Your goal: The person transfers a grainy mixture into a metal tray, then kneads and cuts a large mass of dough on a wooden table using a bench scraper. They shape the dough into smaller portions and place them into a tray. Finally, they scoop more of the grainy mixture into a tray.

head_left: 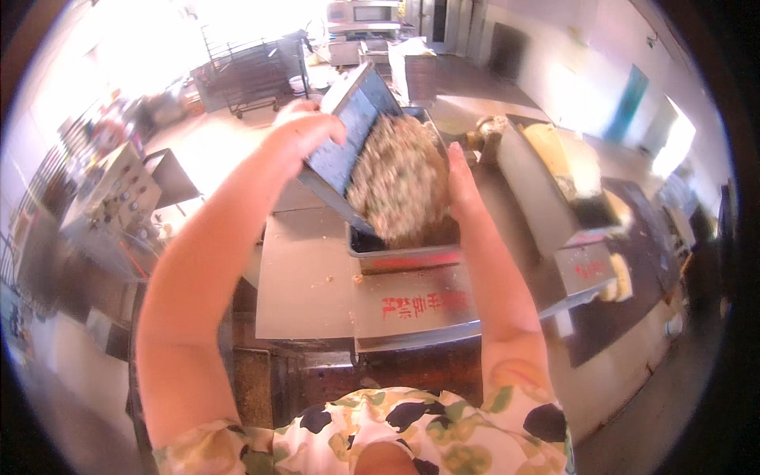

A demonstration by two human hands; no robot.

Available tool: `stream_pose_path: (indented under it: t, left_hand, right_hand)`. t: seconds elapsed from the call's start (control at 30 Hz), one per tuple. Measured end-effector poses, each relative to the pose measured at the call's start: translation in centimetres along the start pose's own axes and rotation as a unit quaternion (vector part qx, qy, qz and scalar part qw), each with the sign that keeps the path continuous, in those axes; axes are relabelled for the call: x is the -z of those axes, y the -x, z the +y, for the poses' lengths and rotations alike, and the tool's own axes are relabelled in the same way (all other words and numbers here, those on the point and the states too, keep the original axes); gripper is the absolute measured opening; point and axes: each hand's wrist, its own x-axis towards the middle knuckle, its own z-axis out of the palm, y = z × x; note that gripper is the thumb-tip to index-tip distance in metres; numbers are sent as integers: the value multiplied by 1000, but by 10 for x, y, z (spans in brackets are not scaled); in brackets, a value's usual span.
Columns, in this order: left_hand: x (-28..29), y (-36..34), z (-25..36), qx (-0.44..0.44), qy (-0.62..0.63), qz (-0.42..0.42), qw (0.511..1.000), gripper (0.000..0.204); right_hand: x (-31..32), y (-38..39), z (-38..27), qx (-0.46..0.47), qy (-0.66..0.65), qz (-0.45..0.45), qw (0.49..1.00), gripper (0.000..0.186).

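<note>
My left hand (310,128) is closed on the upper edge of a tilted rectangular metal tray (336,162). Out of that tray leans a thick, chunky beige mass (400,182) with greenish and pinkish bits, blurred by motion. Below it, a second deep metal tray (370,264) rests on a metal work surface (305,293), and the mass fills much of its inside. At the mass's right side stands my right hand (461,184), its visible fingers stretched out along the lower tray's right rim. Its palm side is hidden from view.
To the right is a metal machine housing (534,178) with a pale yellow slab on it. A control box with knobs (119,194) stands at the left. Farther back are a wheeled rack (249,79) and an oven (364,16). Red markings (412,306) run along the near metal surface.
</note>
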Motion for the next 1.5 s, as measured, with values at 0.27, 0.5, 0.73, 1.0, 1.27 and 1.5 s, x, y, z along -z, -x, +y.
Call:
stream_pose_path:
  t: [0.27,0.5,0.73,1.0,1.27,1.5]
  left_hand:
    - [-224,184,64,-101,-203,91,970,43]
    - [-188,281,25,-214,67,200,954,24]
    - [-79,419,-174,-88,285,362,883,35]
    - [-78,645,-391,26,330,607,723,51]
    - [-82,906,-552,51,474,717,509,39]
    - [-92,1021,-573,83,394,799,446,42]
  right_hand:
    - [204,187,9,65,87,5,994,79]
    - [250,248,-15,186,53,117,974,22]
    - [268,281,-14,139,-56,123,981,16]
    - [248,317,-7,114,-242,49,962,20]
    - [15,434,71,-22,-248,-258,933,19]
    - [-166,518,219,-196,-38,-313,929,19]
